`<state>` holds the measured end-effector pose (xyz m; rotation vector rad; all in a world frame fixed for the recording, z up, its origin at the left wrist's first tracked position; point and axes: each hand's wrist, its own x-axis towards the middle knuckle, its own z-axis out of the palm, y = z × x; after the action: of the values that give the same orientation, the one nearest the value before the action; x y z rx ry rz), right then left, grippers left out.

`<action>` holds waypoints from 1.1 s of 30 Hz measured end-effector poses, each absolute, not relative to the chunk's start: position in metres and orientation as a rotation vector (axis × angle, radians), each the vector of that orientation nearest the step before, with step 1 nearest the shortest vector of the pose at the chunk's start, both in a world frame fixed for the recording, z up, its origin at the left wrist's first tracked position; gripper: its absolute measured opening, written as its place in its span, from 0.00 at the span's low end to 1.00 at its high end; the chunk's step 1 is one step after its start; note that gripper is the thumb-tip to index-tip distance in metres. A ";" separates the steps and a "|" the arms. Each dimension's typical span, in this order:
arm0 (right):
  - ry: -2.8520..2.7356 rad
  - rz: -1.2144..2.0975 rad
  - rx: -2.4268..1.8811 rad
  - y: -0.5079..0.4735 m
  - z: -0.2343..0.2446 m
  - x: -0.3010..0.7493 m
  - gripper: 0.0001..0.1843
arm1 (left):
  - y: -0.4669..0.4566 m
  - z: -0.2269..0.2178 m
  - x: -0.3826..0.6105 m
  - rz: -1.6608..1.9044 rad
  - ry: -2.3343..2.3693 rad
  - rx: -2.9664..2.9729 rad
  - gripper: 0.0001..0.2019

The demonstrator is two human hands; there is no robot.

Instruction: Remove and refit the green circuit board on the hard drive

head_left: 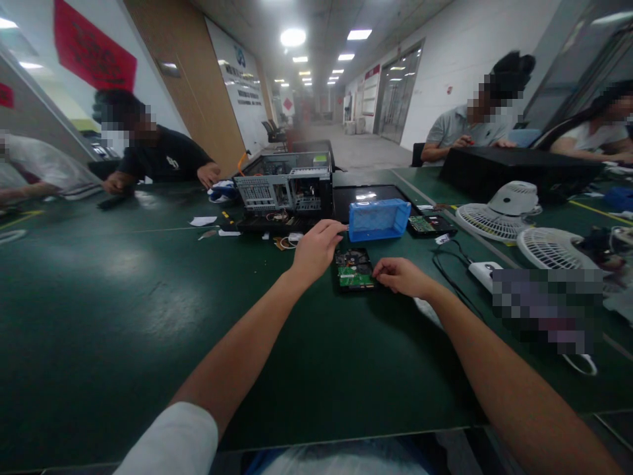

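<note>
A hard drive (pixel 354 270) lies flat on the green table with its green circuit board facing up. My right hand (pixel 399 276) is at its right edge, fingers curled in and closed against the side. Above the drive's left corner is my left hand (pixel 319 245), its fingers pinched together and their tips by the lower left edge of a blue plastic bin (pixel 378 236). Whatever is between those tips is too small to make out. The bin stands on its side, its opening towards me.
Behind my left hand stands an opened computer case (pixel 281 188). A second hard drive (pixel 430 225) lies right of the bin, near white fan parts (pixel 494 221) and a power strip (pixel 487 274). Co-workers sit across the table, one by a black case (pixel 514 168).
</note>
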<state>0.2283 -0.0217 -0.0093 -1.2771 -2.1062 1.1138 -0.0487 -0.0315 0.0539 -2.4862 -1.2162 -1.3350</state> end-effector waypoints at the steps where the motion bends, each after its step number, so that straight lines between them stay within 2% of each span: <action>1: -2.105 1.120 -1.280 -0.022 -0.009 0.228 0.08 | -0.032 0.054 -0.049 -1.324 -1.225 -2.473 0.13; 13: -2.108 1.140 -1.300 -0.026 -0.003 0.225 0.08 | -0.035 0.056 -0.046 -1.388 -1.243 -2.500 0.13; 21: -2.112 1.130 -1.317 -0.027 -0.002 0.224 0.07 | -0.037 0.056 -0.042 -1.572 -1.246 -2.444 0.04; 33: -2.087 1.083 -1.286 -0.023 -0.009 0.226 0.12 | -0.035 0.055 -0.043 -1.672 -1.287 -2.444 0.07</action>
<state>0.2259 -0.0232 -0.0091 -1.2865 -2.0866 1.0834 -0.0428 -0.0346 0.0547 -2.4445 -1.2874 -1.6717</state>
